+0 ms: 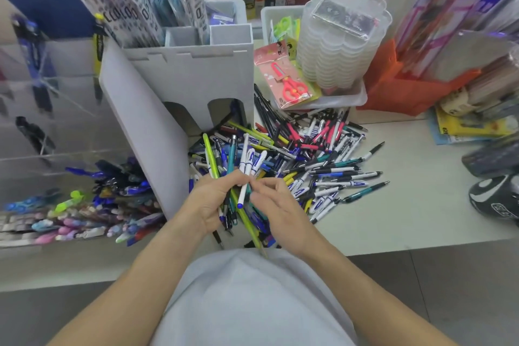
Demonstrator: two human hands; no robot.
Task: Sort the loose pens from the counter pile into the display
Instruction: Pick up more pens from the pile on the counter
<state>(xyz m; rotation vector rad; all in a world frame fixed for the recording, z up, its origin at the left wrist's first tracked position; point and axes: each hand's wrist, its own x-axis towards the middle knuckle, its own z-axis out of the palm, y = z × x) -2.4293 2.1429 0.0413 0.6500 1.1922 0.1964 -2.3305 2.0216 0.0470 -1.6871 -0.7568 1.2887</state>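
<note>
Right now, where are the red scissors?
In the head view, the red scissors lie in a pink packet, upper right of the pen pile, leaning on the white tray beside the stack of clear containers.

Pen pile [303, 154] on counter [407, 205], right of display [56, 149]; tray [337, 98] behind pile (scissors pack [286, 78] inside).
</note>
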